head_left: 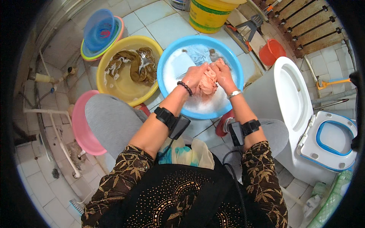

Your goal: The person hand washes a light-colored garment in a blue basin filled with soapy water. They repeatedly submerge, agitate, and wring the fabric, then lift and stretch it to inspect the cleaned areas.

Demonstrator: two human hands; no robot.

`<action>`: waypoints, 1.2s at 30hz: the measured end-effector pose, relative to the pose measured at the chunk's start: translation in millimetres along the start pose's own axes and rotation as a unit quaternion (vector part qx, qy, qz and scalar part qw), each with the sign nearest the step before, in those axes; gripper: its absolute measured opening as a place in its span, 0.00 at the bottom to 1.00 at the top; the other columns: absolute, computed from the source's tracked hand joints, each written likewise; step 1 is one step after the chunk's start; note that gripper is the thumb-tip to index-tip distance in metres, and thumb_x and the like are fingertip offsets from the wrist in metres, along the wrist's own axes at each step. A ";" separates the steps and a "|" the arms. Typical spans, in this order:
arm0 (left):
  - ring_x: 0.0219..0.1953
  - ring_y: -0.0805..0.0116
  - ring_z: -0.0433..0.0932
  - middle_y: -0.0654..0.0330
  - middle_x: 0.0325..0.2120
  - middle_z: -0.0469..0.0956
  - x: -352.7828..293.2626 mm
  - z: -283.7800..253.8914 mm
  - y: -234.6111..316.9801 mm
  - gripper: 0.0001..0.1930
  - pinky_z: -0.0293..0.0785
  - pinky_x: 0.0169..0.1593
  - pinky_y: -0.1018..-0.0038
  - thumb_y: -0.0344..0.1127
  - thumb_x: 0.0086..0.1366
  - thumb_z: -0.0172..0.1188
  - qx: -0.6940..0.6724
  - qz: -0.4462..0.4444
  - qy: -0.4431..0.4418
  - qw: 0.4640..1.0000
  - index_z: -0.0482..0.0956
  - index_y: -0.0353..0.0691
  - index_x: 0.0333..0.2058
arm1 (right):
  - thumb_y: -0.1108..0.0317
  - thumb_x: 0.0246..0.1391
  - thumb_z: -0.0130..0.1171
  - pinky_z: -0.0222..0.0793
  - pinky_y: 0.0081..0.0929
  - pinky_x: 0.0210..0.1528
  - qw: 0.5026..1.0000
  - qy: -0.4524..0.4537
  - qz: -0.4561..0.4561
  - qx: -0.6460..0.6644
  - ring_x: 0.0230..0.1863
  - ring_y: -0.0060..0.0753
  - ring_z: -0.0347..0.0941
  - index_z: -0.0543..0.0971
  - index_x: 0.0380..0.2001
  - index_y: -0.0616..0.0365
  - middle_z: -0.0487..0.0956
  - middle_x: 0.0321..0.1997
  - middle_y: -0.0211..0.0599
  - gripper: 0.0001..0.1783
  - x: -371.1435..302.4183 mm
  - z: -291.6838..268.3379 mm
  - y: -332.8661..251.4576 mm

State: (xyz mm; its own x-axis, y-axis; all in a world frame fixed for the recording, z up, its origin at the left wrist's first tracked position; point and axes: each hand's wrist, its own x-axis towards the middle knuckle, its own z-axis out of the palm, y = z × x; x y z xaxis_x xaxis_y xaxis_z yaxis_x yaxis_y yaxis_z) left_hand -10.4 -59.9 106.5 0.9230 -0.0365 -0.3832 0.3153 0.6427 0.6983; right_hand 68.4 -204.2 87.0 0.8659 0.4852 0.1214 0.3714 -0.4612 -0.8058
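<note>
Both my hands are closed on a wet, bunched-up pink cloth point(208, 83) above a blue basin point(162, 72) of sudsy water. My left hand point(194, 78), below a dark beaded bracelet, grips it from the left. My right hand point(223, 76), with a silvery watch at the wrist, holds it from the upper right. The two hands almost touch at the cloth's top. Light-blue cloth point(197, 54) lies in the foam behind them, beside a flat light-blue piece point(182, 64), perhaps a washboard. Some fingertips are hidden in the folds.
A yellow basin point(100, 78) at left holds olive-brown cloth point(138, 68) in cloudy water. Nested basins point(99, 32) stand behind it; a pink basin point(85, 125) is by my left knee. A yellow bucket point(209, 17), red bucket point(272, 52) and white toilet point(283, 98) surround the right side.
</note>
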 end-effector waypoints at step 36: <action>0.45 0.69 0.72 0.55 0.44 0.76 3.7 -19.9 47.9 0.16 0.68 0.49 0.73 0.35 0.61 0.54 0.192 0.348 -0.057 0.916 0.73 0.31 0.45 | 0.56 0.51 0.60 0.62 0.13 0.25 0.953 -0.017 0.028 0.301 0.24 0.15 0.67 0.76 0.34 0.60 0.75 0.27 0.25 0.16 1.9 -158.7 -195.2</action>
State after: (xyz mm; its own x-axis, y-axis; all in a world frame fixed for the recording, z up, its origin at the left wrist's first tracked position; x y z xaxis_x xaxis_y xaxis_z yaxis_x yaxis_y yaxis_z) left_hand 3.7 -14.0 126.5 0.9401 0.1854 0.2861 -0.3240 0.2252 0.9188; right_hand 50.8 -231.2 336.6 0.8637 0.5005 0.0587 0.0574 0.0180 -0.9982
